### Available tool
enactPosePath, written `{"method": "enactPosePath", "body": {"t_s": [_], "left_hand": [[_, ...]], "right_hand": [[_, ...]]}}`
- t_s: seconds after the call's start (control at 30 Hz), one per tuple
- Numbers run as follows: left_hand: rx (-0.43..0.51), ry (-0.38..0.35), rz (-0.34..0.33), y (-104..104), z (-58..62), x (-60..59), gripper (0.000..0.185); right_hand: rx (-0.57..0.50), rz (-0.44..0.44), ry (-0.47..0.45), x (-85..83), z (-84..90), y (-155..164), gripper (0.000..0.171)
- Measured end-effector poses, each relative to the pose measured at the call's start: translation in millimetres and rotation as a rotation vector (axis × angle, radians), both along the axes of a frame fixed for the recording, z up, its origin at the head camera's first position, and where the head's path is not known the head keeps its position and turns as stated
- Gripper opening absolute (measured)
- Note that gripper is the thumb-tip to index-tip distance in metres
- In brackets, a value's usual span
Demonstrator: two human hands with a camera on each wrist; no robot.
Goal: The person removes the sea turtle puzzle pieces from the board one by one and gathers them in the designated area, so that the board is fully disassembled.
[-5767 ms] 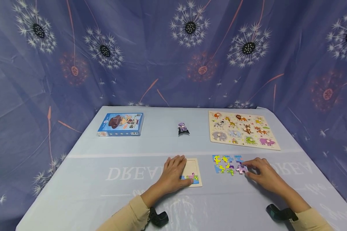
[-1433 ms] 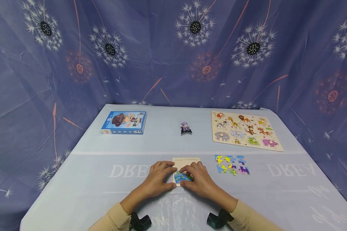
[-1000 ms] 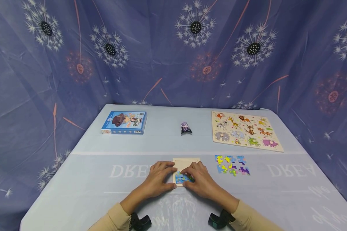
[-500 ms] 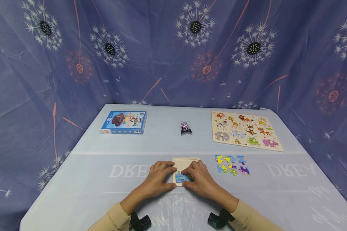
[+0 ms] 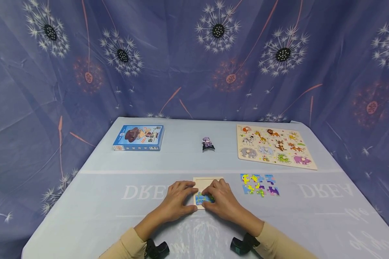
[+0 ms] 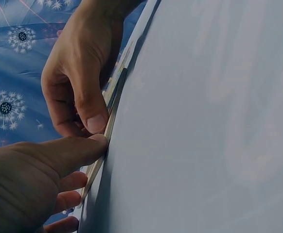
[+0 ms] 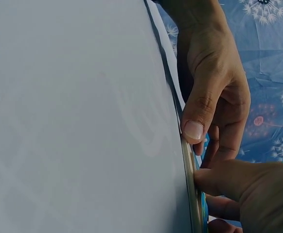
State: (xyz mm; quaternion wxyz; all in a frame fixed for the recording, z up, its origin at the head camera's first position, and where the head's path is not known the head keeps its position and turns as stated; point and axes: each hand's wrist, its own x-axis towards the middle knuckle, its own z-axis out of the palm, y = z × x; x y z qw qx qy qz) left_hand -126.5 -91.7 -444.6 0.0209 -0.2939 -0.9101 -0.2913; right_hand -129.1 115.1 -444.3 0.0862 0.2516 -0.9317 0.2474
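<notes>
Your left hand (image 5: 178,201) rests on the left edge of the small pale wooden puzzle tray (image 5: 205,182), fingers curled over its rim and thumb braced on the near edge. Your right hand (image 5: 223,200) presses down on the blue jigsaw pieces (image 5: 200,199) in the tray's near half, fingertips bent onto them.

The head view alone shows the tray lying near the middle of the pale blue cloth-covered surface (image 5: 94,201), with the loose colourful pieces (image 5: 259,184) just to its right. The wrist views add what it hides: both thumbs pushed against the tray's thin edge (image 6: 107,133), almost touching each other.

Mirrored white lettering on the cloth reads "DRE…". The print on the blue box (image 5: 138,137) at far left is too small to read.
</notes>
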Motion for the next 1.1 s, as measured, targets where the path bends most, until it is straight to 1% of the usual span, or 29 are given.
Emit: {"method": "enactPosePath", "body": {"t_s": [0.27,0.43,0.53,0.63,0.73,0.97,1.1], "left_hand": [[0.006,0.005,-0.01,-1.0,-0.5,1.1,0.048],[0.004,0.012,-0.012,-1.2,-0.8,1.2,0.047],[0.008,0.008,-0.013,-1.8,-0.7,1.1,0.047],[0.009,0.005,-0.012,-2.1,-0.9,0.8,0.047],[0.009,0.002,-0.009,-2.4,-1.2,0.6,0.047],[0.008,0.015,-0.009,-1.9,-1.5,0.8,0.048],[0.005,0.013,-0.008,-1.8,-1.0,1.0,0.048]], "right_hand": [[0.025,-0.009,0.065,-1.0,-2.6,0.9,0.022],[0.043,0.012,0.136,-1.8,-4.5,1.7,0.023],[0.037,0.031,0.178,-2.6,-5.2,1.7,0.025],[0.025,0.047,0.2,-3.2,-5.8,1.3,0.025],[0.013,0.057,0.191,-3.5,-5.9,0.9,0.026],[-0.01,0.041,0.091,-3.0,-4.7,2.9,0.024],[-0.011,0.043,0.074,-2.8,-3.2,5.1,0.024]]}}
